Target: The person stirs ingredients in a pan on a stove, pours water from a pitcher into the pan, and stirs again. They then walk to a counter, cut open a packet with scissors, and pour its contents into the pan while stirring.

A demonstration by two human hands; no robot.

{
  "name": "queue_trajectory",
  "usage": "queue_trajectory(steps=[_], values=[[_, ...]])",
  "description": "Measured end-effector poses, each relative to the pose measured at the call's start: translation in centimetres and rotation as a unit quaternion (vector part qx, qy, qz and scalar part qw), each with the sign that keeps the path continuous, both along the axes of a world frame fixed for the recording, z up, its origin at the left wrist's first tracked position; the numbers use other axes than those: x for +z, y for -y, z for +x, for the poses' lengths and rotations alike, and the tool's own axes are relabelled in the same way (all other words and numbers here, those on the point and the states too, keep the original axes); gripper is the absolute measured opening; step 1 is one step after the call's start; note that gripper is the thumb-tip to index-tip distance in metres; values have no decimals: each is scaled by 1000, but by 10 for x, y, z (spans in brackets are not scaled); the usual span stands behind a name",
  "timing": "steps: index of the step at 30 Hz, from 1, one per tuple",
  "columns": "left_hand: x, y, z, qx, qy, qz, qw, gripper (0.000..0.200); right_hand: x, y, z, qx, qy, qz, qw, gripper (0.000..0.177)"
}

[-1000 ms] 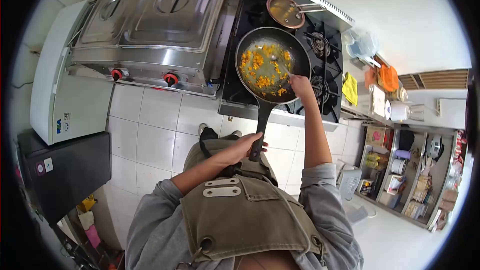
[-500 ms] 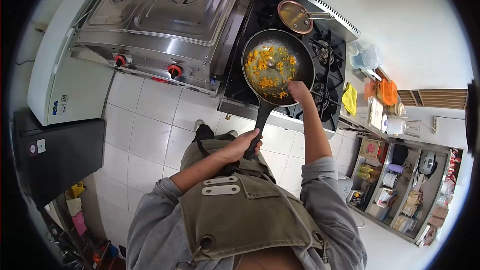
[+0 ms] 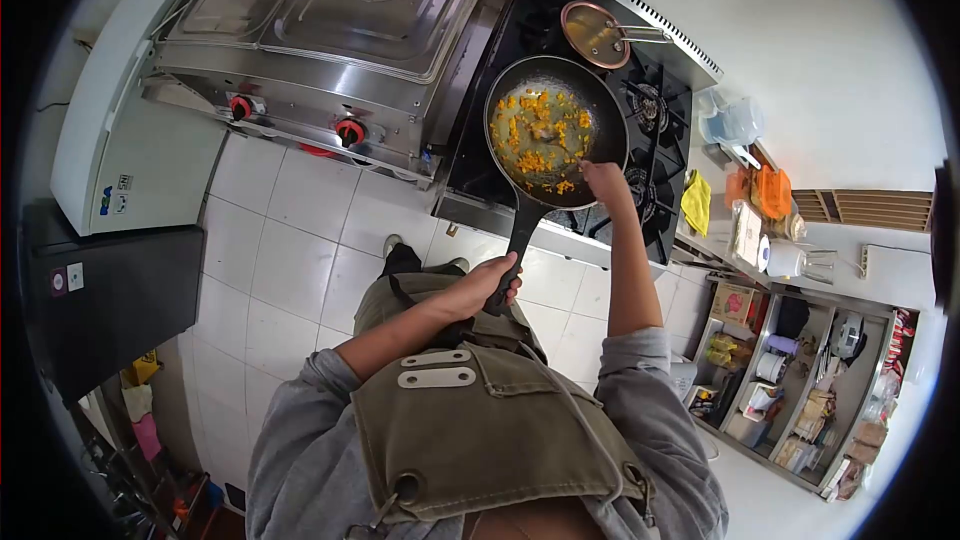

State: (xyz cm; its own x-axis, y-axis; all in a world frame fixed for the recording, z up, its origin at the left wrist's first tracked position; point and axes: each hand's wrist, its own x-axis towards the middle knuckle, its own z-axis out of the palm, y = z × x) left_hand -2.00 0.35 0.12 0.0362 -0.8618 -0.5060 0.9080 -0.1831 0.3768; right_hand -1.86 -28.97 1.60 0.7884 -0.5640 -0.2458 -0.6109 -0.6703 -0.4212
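A black frying pan rests on the stove, its long handle pointing back toward my body. Small orange-yellow chopped pieces are spread over its base in a shiny liquid. My left hand is wrapped round the pan's handle. Over the pan's near right rim, my right hand is closed on the end of a thin metal spoon. The spoon's bowl lies down among the pieces and is hard to make out.
Behind the frying pan, a lidded saucepan stands on the black gas stove. A steel food warmer with red knobs is at left. Along the right counter lie a yellow cloth and an orange container, above stocked shelves.
My right hand has shifted slightly in over the pan with the spoon, and the pieces lie a little differently. My left hand keeps its hold on the handle.
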Motion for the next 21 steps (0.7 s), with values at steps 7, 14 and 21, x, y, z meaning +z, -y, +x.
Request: queue_trajectory(steps=[7, 14, 21], values=[[3, 2, -1, -7, 14, 14, 1000, 33, -18, 5, 12, -270, -18, 266, 925, 35], [2, 2, -1, -8, 0, 8, 1000, 33, -9, 37, 7, -196, -60, 241, 949, 23], [2, 5, 2, -6, -6, 14, 1000, 32, -6, -24, -3, 8, 20, -200, 980, 23]])
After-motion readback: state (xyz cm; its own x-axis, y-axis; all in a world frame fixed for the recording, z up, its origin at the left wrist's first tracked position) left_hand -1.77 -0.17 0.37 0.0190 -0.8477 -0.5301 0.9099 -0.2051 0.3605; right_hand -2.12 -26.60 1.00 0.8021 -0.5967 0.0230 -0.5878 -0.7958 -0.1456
